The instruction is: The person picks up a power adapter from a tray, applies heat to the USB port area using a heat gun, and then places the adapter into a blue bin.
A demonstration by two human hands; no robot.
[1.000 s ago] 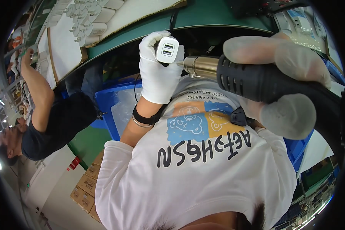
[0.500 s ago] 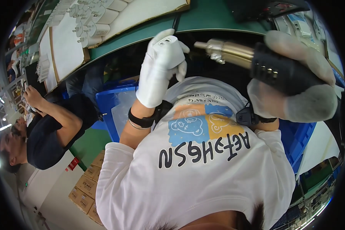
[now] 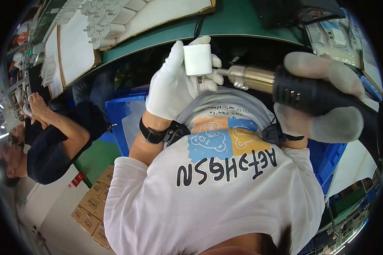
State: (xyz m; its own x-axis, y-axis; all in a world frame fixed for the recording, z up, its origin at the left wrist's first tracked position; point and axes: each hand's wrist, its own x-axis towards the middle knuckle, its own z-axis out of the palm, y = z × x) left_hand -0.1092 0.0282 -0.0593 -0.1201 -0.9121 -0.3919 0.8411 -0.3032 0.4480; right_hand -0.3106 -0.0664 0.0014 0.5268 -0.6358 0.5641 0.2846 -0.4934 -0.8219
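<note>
My left hand, in a white glove, is closed around a small white plug charger. One smooth broad side of it faces up, and a metal prong shows at its lower end. My right hand, gloved with greyish fingertips, grips the black handle of a hot-air gun. The gun's metal barrel and thin nozzle point left, with the tip close to the charger and the left fingertips. Whether the tip touches them, I cannot tell.
White chargers stand on a board at the far left of the green bench. A black box and bagged parts lie far right. Blue bins flank me. A co-worker sits left, near stacked cartons.
My left hand has turned the charger, so its ports no longer show and a prong does. The hot-air gun has come lower and slightly left, its tip now nearer the charger.
</note>
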